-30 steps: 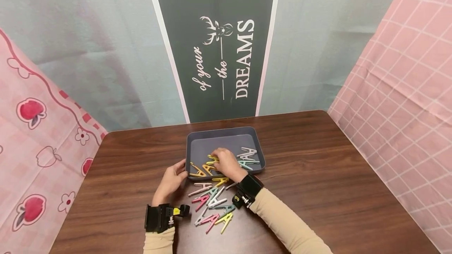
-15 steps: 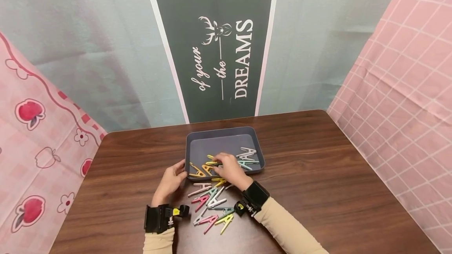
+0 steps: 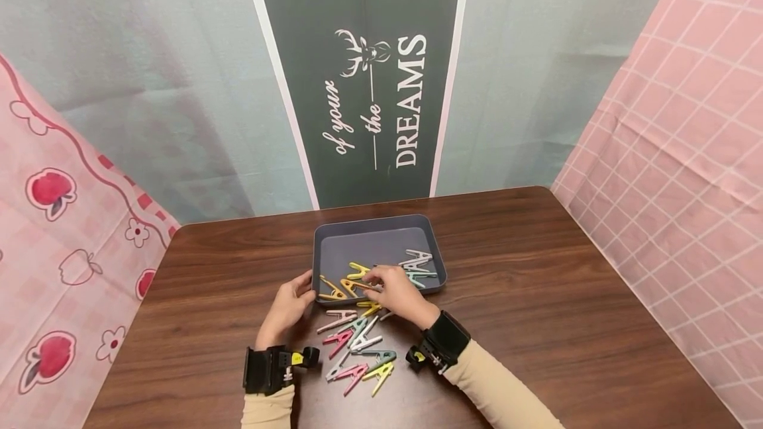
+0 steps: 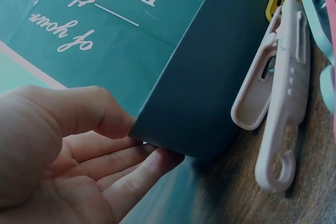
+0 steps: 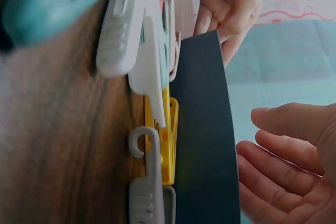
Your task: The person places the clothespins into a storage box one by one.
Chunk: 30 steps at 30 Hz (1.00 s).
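Observation:
A dark grey tray [image 3: 374,243] holds several clothespins: a yellow clothespin [image 3: 359,271], orange clothespins [image 3: 331,292], grey clothespins [image 3: 415,258] and a mint clothespin [image 3: 420,278]. My left hand [image 3: 289,304] grips the tray's near left corner, its thumb [image 4: 107,116] against the rim and fingers outside the wall. Over the tray's near side, my right hand [image 3: 399,291] has thumb and fingers apart beside the orange and yellow clothespins. The right wrist view shows nothing between them; some fingertips are hidden behind the tray wall.
Several loose clothespins lie on the wooden table [image 3: 512,270] before the tray, among them a pale pink clothespin [image 4: 286,98], a white clothespin [image 3: 365,341], a dark green clothespin [image 3: 381,356] and a yellow clothespin [image 5: 167,140] right by the tray wall. Curtains surround the table.
My right hand has drawn back toward the right and the near wall, away from the yellow clothespin in the tray, which now shows more fully. My left hand stays at the corner.

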Tool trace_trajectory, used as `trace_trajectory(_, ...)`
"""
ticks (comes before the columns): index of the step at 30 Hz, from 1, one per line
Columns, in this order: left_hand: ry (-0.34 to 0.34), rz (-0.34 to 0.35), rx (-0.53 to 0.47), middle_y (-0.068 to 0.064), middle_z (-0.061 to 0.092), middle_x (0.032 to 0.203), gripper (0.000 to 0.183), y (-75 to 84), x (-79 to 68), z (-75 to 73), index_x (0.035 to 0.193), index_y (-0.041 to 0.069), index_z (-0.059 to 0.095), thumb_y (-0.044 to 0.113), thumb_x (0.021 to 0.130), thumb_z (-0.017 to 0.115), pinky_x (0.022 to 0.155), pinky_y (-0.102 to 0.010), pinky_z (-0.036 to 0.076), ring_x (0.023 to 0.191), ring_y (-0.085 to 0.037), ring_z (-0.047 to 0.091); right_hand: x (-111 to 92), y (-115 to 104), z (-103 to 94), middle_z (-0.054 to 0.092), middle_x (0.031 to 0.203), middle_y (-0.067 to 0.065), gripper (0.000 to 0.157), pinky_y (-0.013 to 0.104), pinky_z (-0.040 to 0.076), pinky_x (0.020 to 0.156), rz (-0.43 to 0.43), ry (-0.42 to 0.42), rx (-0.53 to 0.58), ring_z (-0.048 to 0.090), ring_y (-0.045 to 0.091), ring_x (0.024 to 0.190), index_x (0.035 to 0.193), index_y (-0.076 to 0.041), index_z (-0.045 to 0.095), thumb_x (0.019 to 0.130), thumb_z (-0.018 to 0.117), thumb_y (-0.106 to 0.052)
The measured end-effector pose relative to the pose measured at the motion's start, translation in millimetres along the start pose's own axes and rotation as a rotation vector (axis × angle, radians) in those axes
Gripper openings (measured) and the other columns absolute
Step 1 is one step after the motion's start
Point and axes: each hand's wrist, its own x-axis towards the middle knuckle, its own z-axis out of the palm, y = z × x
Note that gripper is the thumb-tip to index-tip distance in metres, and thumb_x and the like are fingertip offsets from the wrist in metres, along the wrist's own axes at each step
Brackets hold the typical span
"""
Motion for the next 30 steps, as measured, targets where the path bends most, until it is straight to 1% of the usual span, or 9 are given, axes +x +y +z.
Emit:
trace_trajectory(2, 0.0, -0.002, 0.0, -0.03, 0.053, 0.137, 0.053, -0.1, -0.5, -0.1, 0.143, -0.009, 0.039, -0.003, 0.09, 0.049, 0.09, -0.024, 0.052, 0.127, -0.04, 0.054, -4.2, -0.9, -0.7, 0.072, 0.095, 0.012, 0.019, 0.03, 0.057, 0.076, 0.005, -0.014, 0.021, 0.066, 0.023, 0.086, 0.101, -0.001, 0.07, 0.084, 0.071, -0.009)
trace_trajectory(4, 0.0, -0.003, 0.0, -0.03, 0.052, 0.138, 0.053, -0.4, -0.5, -0.3, 0.143, -0.009, 0.038, -0.003, 0.091, 0.049, 0.094, -0.028, 0.052, 0.128, -0.04, 0.054, -8.4, -2.2, -0.9, 0.072, 0.095, 0.012, 0.019, 0.03, 0.057, 0.077, -0.003, -0.017, 0.026, 0.067, 0.023, 0.086, 0.101, -0.001, 0.07, 0.084, 0.071, -0.01)
trace_trajectory(7, 0.002, -0.009, -0.002, -0.029, 0.051, 0.139, 0.053, -1.0, 0.2, -0.2, 0.143, -0.009, 0.038, -0.003, 0.091, 0.049, 0.099, -0.035, 0.051, 0.128, -0.039, 0.053, -14.6, -4.0, -1.5, 0.073, 0.096, 0.011, 0.02, 0.028, 0.056, 0.08, -0.031, 0.002, 0.019, 0.068, 0.023, 0.087, 0.102, -0.001, 0.07, 0.083, 0.071, -0.009)
trace_trajectory(10, -0.001, -0.011, -0.005, -0.029, 0.051, 0.14, 0.054, -1.9, 0.8, 0.0, 0.143, -0.009, 0.038, -0.003, 0.091, 0.049, 0.101, -0.038, 0.05, 0.129, -0.039, 0.053, -19.8, -5.5, -2.2, 0.074, 0.098, 0.01, 0.021, 0.026, 0.054, 0.081, -0.065, 0.033, -0.004, 0.069, 0.021, 0.087, 0.103, -0.002, 0.07, 0.083, 0.072, -0.009)
trace_trajectory(12, -0.003, -0.01, -0.004, -0.029, 0.05, 0.14, 0.054, -2.8, 1.0, 0.1, 0.143, -0.009, 0.038, -0.003, 0.091, 0.048, 0.101, -0.04, 0.05, 0.129, -0.039, 0.053, -22.6, -6.3, -3.3, 0.074, 0.098, 0.009, 0.022, 0.026, 0.056, 0.079, -0.083, 0.052, -0.009, 0.069, 0.021, 0.087, 0.102, -0.002, 0.07, 0.082, 0.072, -0.008)
trace_trajectory(18, -0.005, -0.017, -0.001, -0.029, 0.05, 0.141, 0.054, -3.6, 0.1, -0.8, 0.144, -0.008, 0.037, -0.003, 0.091, 0.048, 0.104, -0.046, 0.049, 0.129, -0.039, 0.053, -29.4, -7.3, -6.6, 0.072, 0.096, 0.009, 0.021, 0.029, 0.059, 0.077, -0.08, 0.05, 0.005, 0.069, 0.022, 0.086, 0.102, -0.002, 0.07, 0.081, 0.072, -0.007)
trace_trajectory(21, -0.005, -0.016, 0.001, -0.029, 0.05, 0.14, 0.054, -3.1, -0.1, -1.3, 0.143, -0.008, 0.037, -0.003, 0.091, 0.048, 0.104, -0.045, 0.049, 0.129, -0.039, 0.053, -32.6, -7.0, -6.4, 0.073, 0.096, 0.011, 0.021, 0.032, 0.059, 0.077, -0.078, 0.044, -0.001, 0.07, 0.024, 0.087, 0.101, -0.002, 0.07, 0.081, 0.073, -0.006)
trace_trajectory(27, -0.004, 0.001, 0.004, -0.03, 0.051, 0.139, 0.053, -1.7, -0.4, -1.0, 0.143, -0.009, 0.038, -0.003, 0.091, 0.049, 0.101, -0.039, 0.051, 0.128, -0.04, 0.054, -41.8, -5.4, -9.5, 0.073, 0.096, 0.009, 0.021, 0.027, 0.058, 0.075, -0.068, 0.036, -0.06, 0.07, 0.022, 0.086, 0.1, -0.003, 0.07, 0.08, 0.074, -0.008)
trace_trajectory(30, -0.005, 0.009, 0.004, -0.03, 0.051, 0.139, 0.053, -0.8, -0.7, -0.8, 0.143, -0.009, 0.038, -0.003, 0.091, 0.049, 0.102, -0.041, 0.05, 0.128, -0.04, 0.054, -46.2, -1.7, -11.6, 0.073, 0.096, 0.01, 0.022, 0.027, 0.058, 0.074, -0.043, 0.021, -0.077, 0.069, 0.023, 0.086, 0.101, -0.003, 0.07, 0.08, 0.074, -0.008)
